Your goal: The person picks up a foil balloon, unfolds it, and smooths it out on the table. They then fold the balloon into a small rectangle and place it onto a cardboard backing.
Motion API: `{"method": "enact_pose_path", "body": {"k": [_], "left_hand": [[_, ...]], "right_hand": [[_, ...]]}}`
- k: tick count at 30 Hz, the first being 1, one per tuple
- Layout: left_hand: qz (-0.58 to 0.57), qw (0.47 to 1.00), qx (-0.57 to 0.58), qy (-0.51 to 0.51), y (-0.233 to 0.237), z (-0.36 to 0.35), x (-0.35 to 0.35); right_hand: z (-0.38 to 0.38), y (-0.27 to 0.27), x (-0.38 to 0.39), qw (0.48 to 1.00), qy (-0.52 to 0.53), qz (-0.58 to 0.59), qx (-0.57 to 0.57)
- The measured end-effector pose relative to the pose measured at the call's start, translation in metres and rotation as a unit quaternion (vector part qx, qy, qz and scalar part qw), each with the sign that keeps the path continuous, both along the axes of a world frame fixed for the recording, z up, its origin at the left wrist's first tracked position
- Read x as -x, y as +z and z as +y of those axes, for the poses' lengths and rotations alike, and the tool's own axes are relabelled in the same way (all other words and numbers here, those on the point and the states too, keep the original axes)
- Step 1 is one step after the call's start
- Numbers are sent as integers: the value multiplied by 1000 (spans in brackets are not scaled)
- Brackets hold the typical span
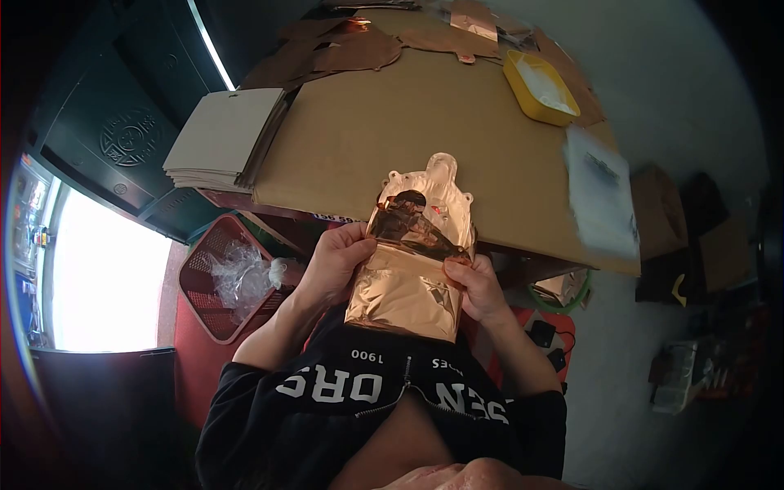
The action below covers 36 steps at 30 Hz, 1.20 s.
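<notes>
A shiny copper-coloured foil piece [404,290] hangs between my two hands at the table's front edge. Its upper part has a shaped outline with a rounded tip and small loops, and a dark reflection crosses its middle. My left hand [341,255] pinches the left side of the foil with the thumb on top. On the right side, my right hand [478,286] grips it the same way, thumb over the foil. The foil's lower end lies over my dark shirt, and its upper end rests over the table's edge.
On the brown tabletop [359,122] are a stack of white boards [224,135], a yellow tray [535,102], a clear plastic packet [603,196] and copper sheets [359,45] at the back. A red basket [200,286] with plastic bags stands below left.
</notes>
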State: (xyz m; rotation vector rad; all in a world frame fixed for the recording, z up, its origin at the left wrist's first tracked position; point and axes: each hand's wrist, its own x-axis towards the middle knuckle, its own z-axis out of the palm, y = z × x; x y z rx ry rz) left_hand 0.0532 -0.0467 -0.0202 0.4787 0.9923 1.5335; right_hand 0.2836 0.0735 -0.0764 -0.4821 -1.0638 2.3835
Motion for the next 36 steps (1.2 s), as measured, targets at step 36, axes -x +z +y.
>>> {"method": "enact_pose_path", "body": {"k": [36], "left_hand": [[133,984,50,-103,29,-2,18]], "right_hand": [[12,35,-1,956,60,60,-282]]}}
